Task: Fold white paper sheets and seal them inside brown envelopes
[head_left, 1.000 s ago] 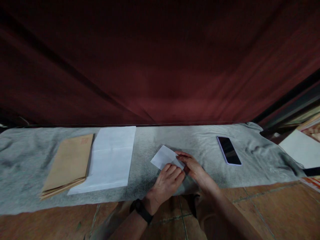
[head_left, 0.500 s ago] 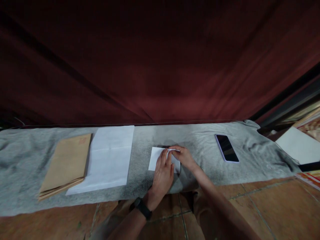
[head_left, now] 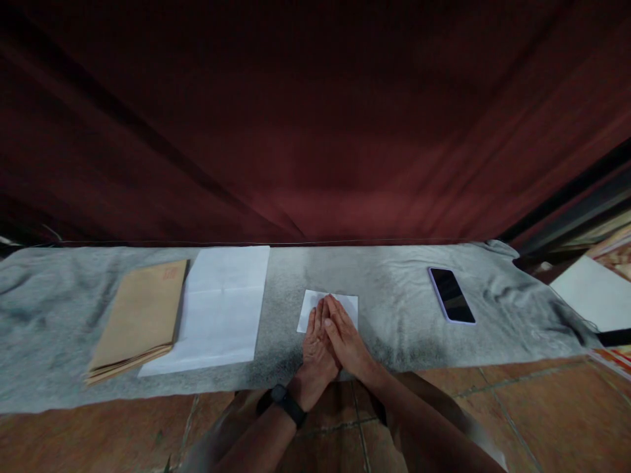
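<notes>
Dark red cloth hung in long folds across the whole background, dropping behind a grey cloth spread flat over a floor of reddish-brown tiles. The grey cloth looked soft and slightly fuzzy, with creases toward its right end.

Both hands lay side by side, palms down, near the middle of the grey cloth. The left hand had its fingers straight and pressed together, a black watch strapped at the wrist. The right hand lay just beside it, touching along the inner edge, with its fingers likewise flat and extended. Neither hand gripped anything; the fingers of both were spread out flat, pressing on a small folded paper. That paper was white, rectangular and thin, lying flat on the grey cloth under the fingertips, with its far edge and corners showing beyond them.

To the left, well apart from the hands, a large white sheet lay flat with faint fold lines across it. Just beside it, a stack of brown envelopes rested with a small red mark near its far right corner. To the right, a phone with a dark glossy screen and pale edge lay face up. Another white sheet showed at the far right.
</notes>
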Tool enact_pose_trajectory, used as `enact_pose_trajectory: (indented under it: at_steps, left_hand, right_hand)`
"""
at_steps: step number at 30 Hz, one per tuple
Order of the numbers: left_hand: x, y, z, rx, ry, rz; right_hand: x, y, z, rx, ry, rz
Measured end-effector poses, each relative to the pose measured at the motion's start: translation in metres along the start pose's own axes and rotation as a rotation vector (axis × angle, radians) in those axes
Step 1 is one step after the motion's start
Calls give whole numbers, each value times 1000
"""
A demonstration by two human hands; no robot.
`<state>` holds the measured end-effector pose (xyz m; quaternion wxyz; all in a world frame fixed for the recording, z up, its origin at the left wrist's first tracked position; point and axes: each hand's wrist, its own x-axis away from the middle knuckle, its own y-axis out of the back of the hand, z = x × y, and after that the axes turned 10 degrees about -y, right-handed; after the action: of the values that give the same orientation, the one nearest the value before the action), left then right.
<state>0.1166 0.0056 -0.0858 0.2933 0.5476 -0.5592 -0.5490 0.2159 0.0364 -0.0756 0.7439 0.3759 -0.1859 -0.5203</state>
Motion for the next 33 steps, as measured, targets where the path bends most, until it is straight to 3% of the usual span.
enact_pose_trajectory:
  at_steps: [10, 23, 29, 33]
  left_hand:
    - [-3, 25, 38, -127, 212, 6]
    - [1, 33, 55, -187, 305, 2]
    - [-1, 48, 62, -249, 274, -46]
    - [-8, 57, 50, -190, 111, -107]
  right_hand:
    - [12, 15, -13, 336, 172, -73]
    - [10, 32, -45, 463, 68, -152]
    - [6, 47, -60, 478, -10, -196]
    - [-3, 58, -59, 421, -98, -188]
